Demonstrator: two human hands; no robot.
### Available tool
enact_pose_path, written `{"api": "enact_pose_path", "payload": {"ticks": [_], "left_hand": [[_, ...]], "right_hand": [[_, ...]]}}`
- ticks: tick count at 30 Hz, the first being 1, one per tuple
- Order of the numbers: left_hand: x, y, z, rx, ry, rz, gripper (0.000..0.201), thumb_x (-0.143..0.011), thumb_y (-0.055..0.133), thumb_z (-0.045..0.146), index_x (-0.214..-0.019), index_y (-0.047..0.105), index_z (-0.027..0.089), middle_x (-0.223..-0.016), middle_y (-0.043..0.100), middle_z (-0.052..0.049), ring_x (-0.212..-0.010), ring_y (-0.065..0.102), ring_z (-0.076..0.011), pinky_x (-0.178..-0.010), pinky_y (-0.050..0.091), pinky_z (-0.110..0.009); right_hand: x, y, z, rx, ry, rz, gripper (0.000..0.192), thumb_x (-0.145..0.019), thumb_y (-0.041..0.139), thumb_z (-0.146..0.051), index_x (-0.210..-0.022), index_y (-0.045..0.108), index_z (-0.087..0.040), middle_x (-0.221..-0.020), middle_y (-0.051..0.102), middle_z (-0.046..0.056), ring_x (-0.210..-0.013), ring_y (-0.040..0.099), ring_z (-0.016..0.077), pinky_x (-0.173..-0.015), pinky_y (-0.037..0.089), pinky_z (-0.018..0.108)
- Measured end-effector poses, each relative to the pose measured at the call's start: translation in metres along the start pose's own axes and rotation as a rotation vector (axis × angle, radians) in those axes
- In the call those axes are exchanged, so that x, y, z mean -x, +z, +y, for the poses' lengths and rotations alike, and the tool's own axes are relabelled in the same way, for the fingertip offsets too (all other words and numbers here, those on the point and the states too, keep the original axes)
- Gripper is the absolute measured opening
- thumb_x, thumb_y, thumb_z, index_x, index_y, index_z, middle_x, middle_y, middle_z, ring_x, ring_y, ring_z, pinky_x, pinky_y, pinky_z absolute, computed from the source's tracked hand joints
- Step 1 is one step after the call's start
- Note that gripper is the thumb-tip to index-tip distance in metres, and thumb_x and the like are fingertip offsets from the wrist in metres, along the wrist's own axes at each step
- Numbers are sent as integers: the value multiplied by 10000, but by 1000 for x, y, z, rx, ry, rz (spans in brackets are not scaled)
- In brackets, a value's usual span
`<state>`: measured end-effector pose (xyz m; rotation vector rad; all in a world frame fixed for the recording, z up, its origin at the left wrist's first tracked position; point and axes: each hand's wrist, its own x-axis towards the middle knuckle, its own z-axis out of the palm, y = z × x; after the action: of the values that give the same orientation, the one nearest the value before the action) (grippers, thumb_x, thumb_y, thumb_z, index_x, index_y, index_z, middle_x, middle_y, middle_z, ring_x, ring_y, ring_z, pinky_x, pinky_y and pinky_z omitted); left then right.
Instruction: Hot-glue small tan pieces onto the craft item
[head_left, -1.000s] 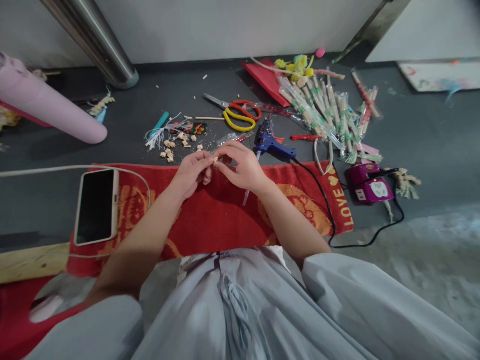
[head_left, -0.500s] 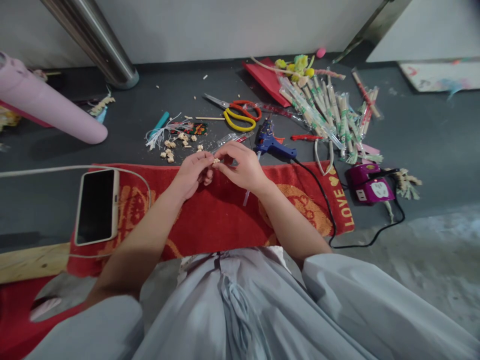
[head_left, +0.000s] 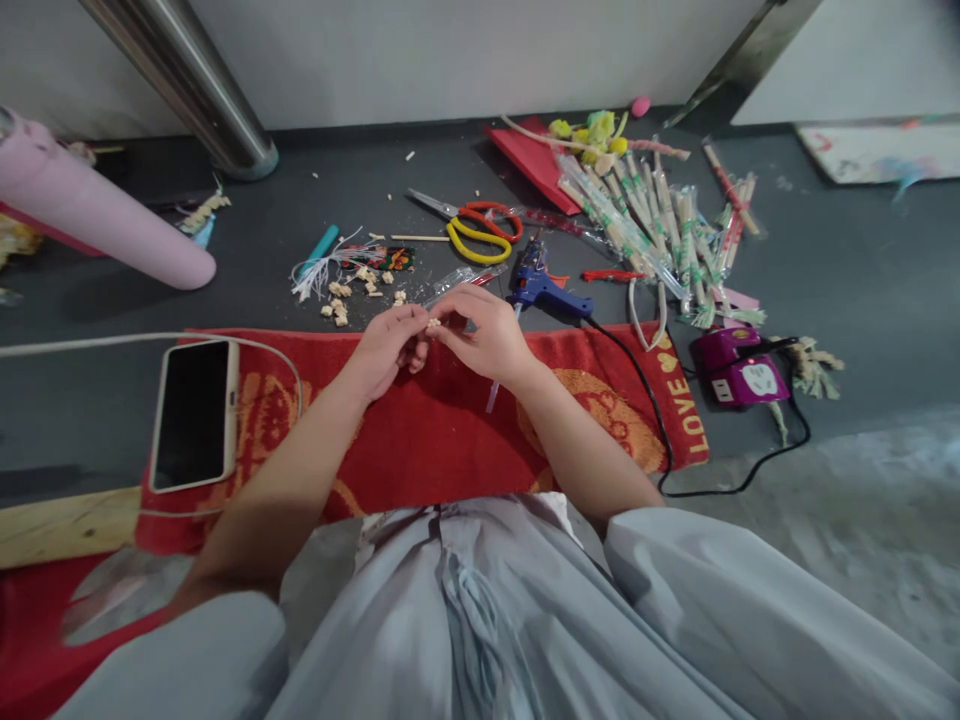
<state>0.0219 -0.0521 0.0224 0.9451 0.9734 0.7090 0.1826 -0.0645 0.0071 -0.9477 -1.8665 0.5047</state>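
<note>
Between the fingertips of both hands is a small cream-coloured knobbly piece (head_left: 433, 324), too small to make out closely. My left hand (head_left: 386, 350) pinches it from the left, fingers curled. From the other side my right hand (head_left: 484, 335) grips it with thumb and forefinger. Similar cream pieces (head_left: 340, 290) lie loose on the grey table just beyond my left hand. A blue glue gun (head_left: 551, 295) rests to the right of my right hand, its clear glue stick (head_left: 493, 397) passing behind that hand. Under both hands spreads a red towel (head_left: 427, 450).
Scissors (head_left: 480, 240) with orange and yellow handles lie beyond the hands. Wrapped sticks (head_left: 660, 220) are heaped at the back right. A phone (head_left: 193, 415) sits on the towel's left. A black cord runs to a purple power adapter (head_left: 739, 370). A pink bottle-like cylinder (head_left: 112, 205) stands left.
Both hands stay in nearly the same place, still holding the small cream piece. The surroundings look unchanged apart from a very slight shift of the view.
</note>
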Motion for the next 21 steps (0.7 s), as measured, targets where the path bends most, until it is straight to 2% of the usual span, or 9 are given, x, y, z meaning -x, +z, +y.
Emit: {"api": "enact_pose_path", "payload": {"ticks": [6, 21], "left_hand": [[-1, -1, 0, -15, -11, 2, 250, -713, 670, 372, -722, 494, 194, -458, 482, 67, -365, 411, -55, -374, 310, -188], [1, 0, 1, -3, -15, 7, 234, -721, 669, 348, -738, 498, 189, -465, 490, 65, -377, 429, -58, -372, 326, -180]], "right_hand": [[1, 0, -1, 9, 42, -12, 83, -881, 583, -248, -858, 619, -177, -850, 624, 38, -763, 563, 130, -707, 487, 268], [1, 2, -2, 21, 35, 13, 62, -859, 594, -221, -849, 625, -168, -815, 616, 41, -756, 564, 137, -710, 482, 270]]}}
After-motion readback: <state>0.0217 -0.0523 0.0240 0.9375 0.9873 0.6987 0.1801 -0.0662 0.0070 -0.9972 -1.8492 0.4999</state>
